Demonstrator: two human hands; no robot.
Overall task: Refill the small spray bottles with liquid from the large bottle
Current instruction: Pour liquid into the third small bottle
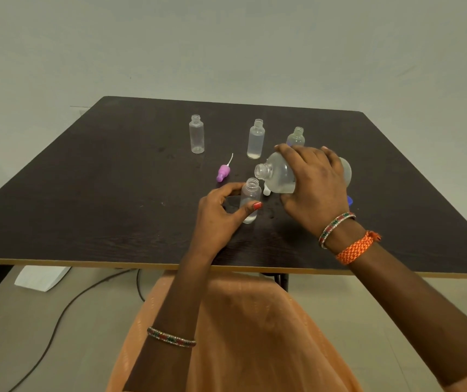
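**Pour lined up, mouth over neck**

Right hand (315, 185) grips large bottle (281, 174), long axis near-horizontal, mouth pointing left, just above small bottle (250, 200). Left hand (221, 216) pinches that small bottle upright on table (85, 193).

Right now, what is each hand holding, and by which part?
The right hand holds the tilted large bottle around its body. The left hand pinches the small open bottle at its mid-body.

My right hand (315, 188) tips the large bottle (281, 174), mouth toward nine o'clock, above the small bottle (250, 200) that my left hand (221, 213) steadies on the table (99, 193).
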